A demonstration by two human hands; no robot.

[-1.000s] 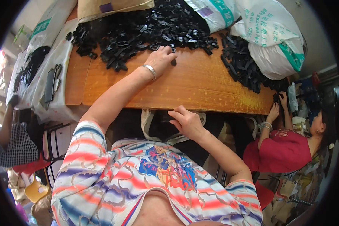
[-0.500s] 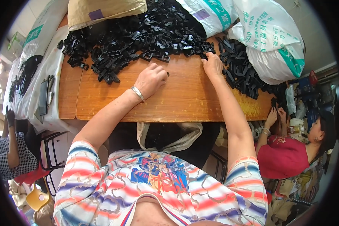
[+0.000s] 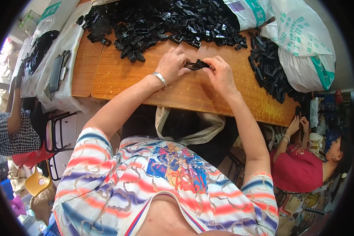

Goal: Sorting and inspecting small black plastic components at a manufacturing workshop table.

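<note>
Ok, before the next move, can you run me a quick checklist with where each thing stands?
1. Left hand on the small black piece: ok, fingers at its left end.
2. Right hand on the piece: ok, fingers at its right end.
3. One piece or two fitted together: cannot tell, fingers cover some of it.
4. Held piece apart from the big black heap: ok, it is on the near side of the heap.
5. Black strips within reach: probably ok, they lie to the right hand's right.
6. Co-worker's hands away from the work: ok, at the table's far right end.
</note>
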